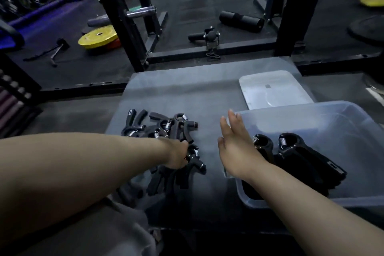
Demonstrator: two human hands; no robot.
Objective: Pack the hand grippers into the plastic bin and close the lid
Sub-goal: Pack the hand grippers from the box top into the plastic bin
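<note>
A heap of black hand grippers (pixel 164 127) with silver springs lies on the grey mat (pixel 187 89). My left hand (pixel 176 155) reaches into the near part of the heap, its fingers curled round one black hand gripper (pixel 194 159). My right hand (pixel 234 143) hovers with straight fingers at the left rim of the clear plastic bin (pixel 332 116). Inside the bin lie several hand grippers (pixel 297 156) side by side. The bin's pale lid (pixel 274 87) lies flat on the mat behind it.
Black rack posts (pixel 124 27) and a floor bar stand beyond the mat. A yellow weight plate (pixel 97 37), a foam roller (pixel 242 21) and small bar attachments (pixel 212 41) lie on the dark gym floor. A dumbbell rack (pixel 12 93) sits far left.
</note>
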